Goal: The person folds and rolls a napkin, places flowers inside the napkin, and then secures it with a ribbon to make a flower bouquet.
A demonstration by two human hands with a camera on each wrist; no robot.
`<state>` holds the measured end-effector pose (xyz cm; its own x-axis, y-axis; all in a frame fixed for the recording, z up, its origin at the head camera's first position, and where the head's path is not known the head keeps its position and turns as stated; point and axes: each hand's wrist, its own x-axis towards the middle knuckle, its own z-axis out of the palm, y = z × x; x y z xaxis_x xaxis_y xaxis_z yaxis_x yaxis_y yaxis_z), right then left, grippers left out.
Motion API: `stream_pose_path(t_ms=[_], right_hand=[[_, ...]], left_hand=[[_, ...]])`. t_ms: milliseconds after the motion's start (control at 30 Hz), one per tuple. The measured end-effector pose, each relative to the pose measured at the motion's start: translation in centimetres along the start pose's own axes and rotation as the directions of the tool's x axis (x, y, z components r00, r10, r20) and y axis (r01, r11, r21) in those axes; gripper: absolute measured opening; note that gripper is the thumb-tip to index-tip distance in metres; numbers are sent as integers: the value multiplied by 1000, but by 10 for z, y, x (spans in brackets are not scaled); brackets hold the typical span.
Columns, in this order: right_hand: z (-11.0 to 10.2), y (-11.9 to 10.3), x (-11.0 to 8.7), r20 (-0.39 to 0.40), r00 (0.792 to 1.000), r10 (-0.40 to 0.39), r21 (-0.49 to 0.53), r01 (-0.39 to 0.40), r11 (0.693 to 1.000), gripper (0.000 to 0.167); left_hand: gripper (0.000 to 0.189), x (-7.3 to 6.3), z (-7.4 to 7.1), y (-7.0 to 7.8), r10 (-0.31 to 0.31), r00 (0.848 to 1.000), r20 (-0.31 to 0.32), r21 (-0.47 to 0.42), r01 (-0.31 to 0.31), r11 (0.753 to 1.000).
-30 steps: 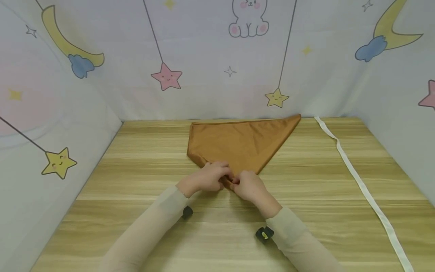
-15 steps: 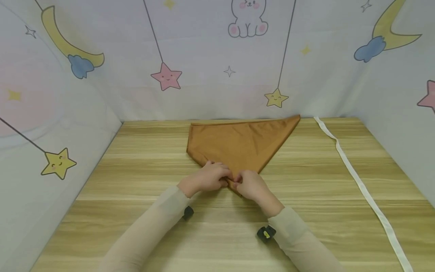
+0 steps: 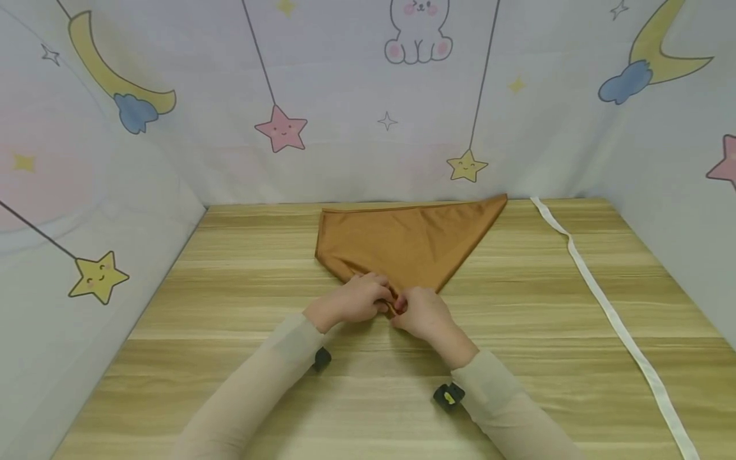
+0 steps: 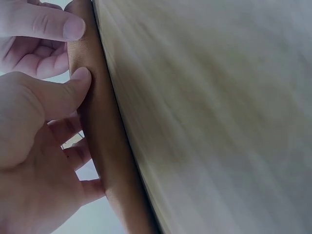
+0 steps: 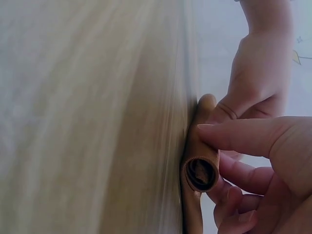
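Note:
A brown cloth point(image 3: 379, 243) lies at the back middle of the table, its near left edge turned into a narrow roll. My left hand point(image 3: 362, 298) grips this rolled edge, thumb on the near side and fingers behind it. Just right of it, my right hand point(image 3: 422, 313) pinches the end of the roll between thumb and fingers. In the left wrist view the rolled edge point(image 4: 100, 114) runs smooth below both thumbs. The right wrist view shows the roll's open end point(image 5: 201, 174) as a spiral of layers, close against the table.
A long white strip point(image 3: 598, 291) lies along the right side of the wood-grain table point(image 3: 368, 409). Pale fabric walls point(image 3: 345, 76) printed with stars and moons rise at the back and both sides.
My hands stay close to the same spot on the cloth's near edge. The near tip that stuck out below my right hand half a second ago is now tucked up in the fingers.

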<state>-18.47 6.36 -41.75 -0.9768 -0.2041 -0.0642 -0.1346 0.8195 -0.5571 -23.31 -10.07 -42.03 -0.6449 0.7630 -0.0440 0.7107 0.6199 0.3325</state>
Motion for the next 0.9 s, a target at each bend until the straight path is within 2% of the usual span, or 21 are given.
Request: stream_pose_path(t_ms=[267, 400, 533, 700, 900], right_hand=[[-2, 1, -1, -4, 1000, -28, 13, 28, 1000, 8], [-5, 1, -2, -5, 999, -42, -3, 42, 999, 4], [-5, 1, -2, 9, 999, -33, 14, 33, 999, 5], [-5, 3, -1, 42, 999, -20, 73, 17, 997, 5], [-7, 6, 1, 57, 998, -3, 88, -2, 996, 9]], left_hand=[[13, -1, 1, 0, -9, 1000, 12, -38, 10, 999], [25, -3, 0, 1, -2, 1000, 18, -14, 2, 1000], [32, -5, 0, 2, 4, 1000, 14, -46, -3, 999], [24, -8, 0, 3, -3, 1000, 6, -73, 4, 997], [13, -8, 1, 2, 8, 1000, -17, -38, -8, 999]])
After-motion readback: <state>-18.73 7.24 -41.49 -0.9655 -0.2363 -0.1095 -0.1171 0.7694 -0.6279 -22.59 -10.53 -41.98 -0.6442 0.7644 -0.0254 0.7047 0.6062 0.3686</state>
